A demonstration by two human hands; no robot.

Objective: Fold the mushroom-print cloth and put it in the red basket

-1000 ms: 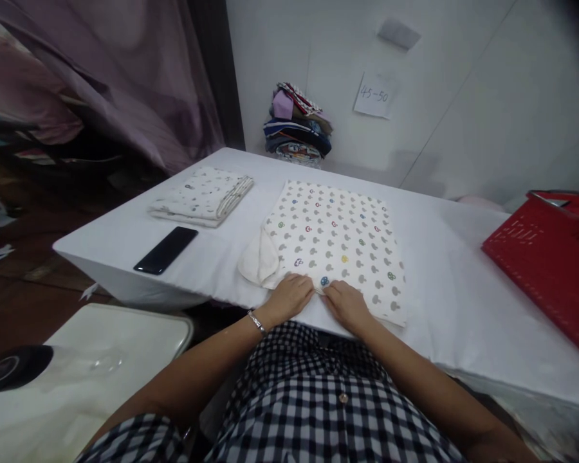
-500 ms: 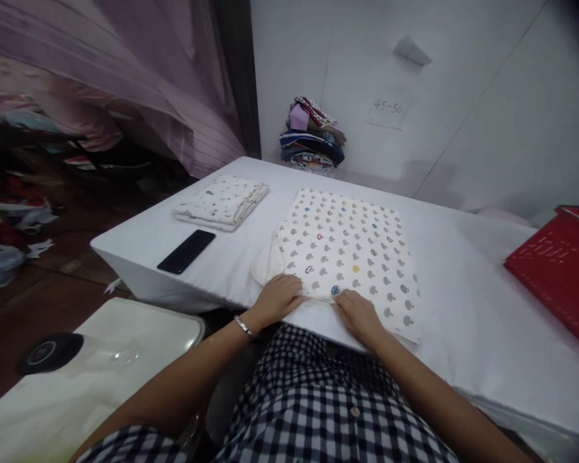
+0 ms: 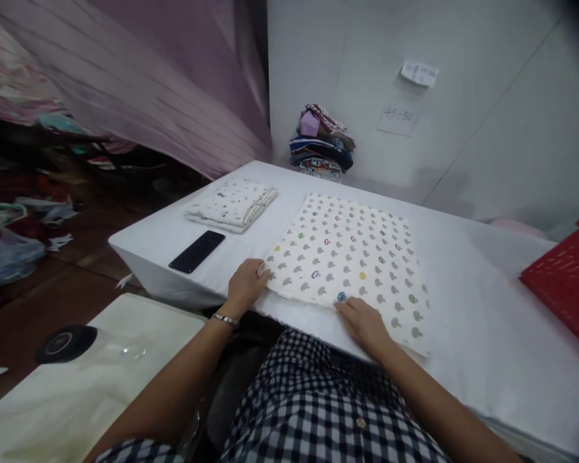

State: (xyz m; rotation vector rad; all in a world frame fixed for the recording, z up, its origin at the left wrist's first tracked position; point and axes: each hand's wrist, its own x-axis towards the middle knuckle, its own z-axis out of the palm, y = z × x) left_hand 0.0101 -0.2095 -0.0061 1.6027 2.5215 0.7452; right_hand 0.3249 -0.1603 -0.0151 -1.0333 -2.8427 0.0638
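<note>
A white cloth [image 3: 347,251] printed with grey and coloured mushrooms lies folded flat on the white-covered table [image 3: 482,308]. My left hand [image 3: 247,283], with a bracelet at the wrist, is closed on the cloth's near left corner. My right hand [image 3: 364,321] rests at the middle of the near edge, its fingers pinching the cloth there. Farther left sits a second folded cloth [image 3: 231,200] with a small print, and in front of it a black phone [image 3: 197,251].
A red container [image 3: 564,276] stands at the table's right. Stacked fabrics [image 3: 321,145] are against the wall behind. At lower left, a cream surface [image 3: 139,328] holds a dark round object [image 3: 67,343]. A purple curtain [image 3: 174,83] hangs at the left.
My left hand has moved left from the near edge to the corner. The corner flap that was turned back now lies flat. My right hand stays on the near edge.
</note>
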